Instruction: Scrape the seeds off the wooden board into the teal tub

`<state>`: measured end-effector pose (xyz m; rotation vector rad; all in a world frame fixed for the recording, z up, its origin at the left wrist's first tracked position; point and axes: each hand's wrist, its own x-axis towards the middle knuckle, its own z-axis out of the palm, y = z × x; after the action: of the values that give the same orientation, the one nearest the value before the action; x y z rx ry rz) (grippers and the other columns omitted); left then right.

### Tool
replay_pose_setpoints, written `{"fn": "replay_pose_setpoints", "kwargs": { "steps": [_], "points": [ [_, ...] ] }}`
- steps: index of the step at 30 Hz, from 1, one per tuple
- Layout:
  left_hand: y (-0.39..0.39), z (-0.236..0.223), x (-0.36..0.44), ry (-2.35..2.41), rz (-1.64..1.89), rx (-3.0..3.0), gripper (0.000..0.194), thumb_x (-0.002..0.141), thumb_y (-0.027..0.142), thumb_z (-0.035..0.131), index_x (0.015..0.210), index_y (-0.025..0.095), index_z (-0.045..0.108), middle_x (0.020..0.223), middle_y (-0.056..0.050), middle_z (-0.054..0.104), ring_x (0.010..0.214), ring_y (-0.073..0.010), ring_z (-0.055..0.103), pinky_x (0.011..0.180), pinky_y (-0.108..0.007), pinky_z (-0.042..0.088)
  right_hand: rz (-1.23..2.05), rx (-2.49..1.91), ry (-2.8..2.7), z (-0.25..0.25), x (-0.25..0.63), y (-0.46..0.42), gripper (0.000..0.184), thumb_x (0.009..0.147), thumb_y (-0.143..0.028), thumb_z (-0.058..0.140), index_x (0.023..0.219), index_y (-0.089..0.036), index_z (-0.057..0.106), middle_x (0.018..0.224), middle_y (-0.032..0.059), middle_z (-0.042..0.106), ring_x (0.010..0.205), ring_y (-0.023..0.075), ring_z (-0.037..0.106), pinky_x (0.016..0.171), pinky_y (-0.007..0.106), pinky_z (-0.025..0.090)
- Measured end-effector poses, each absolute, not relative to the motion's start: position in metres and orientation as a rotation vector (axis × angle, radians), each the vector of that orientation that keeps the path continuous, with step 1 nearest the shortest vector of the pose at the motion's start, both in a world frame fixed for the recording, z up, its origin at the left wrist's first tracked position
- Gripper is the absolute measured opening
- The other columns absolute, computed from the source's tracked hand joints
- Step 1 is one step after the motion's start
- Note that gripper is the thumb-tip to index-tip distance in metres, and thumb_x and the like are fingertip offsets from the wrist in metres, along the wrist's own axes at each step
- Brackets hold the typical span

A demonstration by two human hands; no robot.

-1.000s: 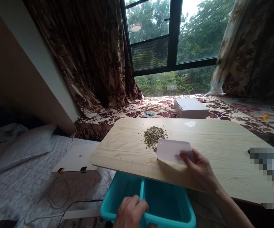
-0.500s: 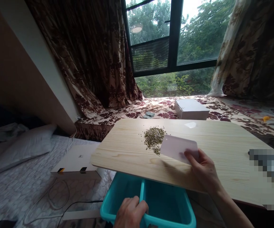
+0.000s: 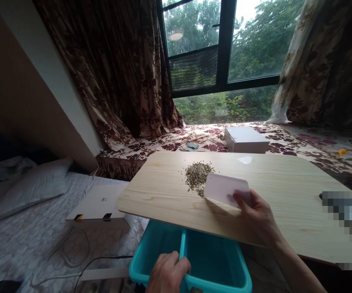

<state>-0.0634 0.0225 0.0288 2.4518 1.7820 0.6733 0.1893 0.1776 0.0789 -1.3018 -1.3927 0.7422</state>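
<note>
My right hand [image 3: 259, 215] pinches a pale, thin plastic scraper [image 3: 226, 189] between thumb and fingers, tilted above the wooden tabletop [image 3: 160, 195]. The scraper's left edge touches or overlaps the right side of a pile of small greenish-brown beans or seeds [image 3: 197, 175]. Below the table's near edge sits a turquoise two-compartment bin [image 3: 243, 268]. My left hand [image 3: 169, 272] is closed on the bin's near rim, by the end of its divider. Both visible compartments lie partly under the tabletop.
A white box [image 3: 245, 139] stands on the floral window ledge beside a small grey-green cloth or paper [image 3: 191, 146]. Another white box [image 3: 98, 203] and cables [image 3: 75, 264] lie on the bed at left. A blurred-out object [image 3: 349, 215] is at the table's right.
My right hand has shifted the scraper slightly left, against the pile's lower right side. The left hand stays on the bin, and the bin has not moved.
</note>
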Motion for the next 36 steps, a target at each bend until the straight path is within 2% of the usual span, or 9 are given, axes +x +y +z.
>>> {"fn": "replay_pose_setpoints", "kwargs": {
  "steps": [14, 36],
  "points": [
    [0.021, 0.031, -0.061, 1.811, 0.555, 2.311, 0.022, 0.063, 0.022, 0.077, 0.077, 0.023, 0.059, 0.076, 0.003, 0.058, 0.074, -0.0173, 0.058, 0.064, -0.026, 0.038, 0.857, -1.199, -1.389, 0.082, 0.185, 0.179, 0.038, 0.072, -0.054, 0.068, 0.089, -0.019, 0.067, 0.081, 0.0070, 0.075, 0.073, 0.0233, 0.069, 0.066, 0.033, 0.055],
    [0.020, 0.044, -0.057, 1.825, 0.503, 2.214, 0.017, 0.064, 0.017, 0.069, 0.076, 0.022, 0.059, 0.077, 0.002, 0.057, 0.076, -0.0183, 0.057, 0.066, -0.027, 0.038, 0.878, -1.155, -1.405, 0.085, 0.183, 0.176, 0.039, 0.071, -0.056, 0.069, 0.085, -0.019, 0.067, 0.077, 0.0063, 0.075, 0.070, 0.0224, 0.069, 0.063, 0.032, 0.055]
  ]
}}
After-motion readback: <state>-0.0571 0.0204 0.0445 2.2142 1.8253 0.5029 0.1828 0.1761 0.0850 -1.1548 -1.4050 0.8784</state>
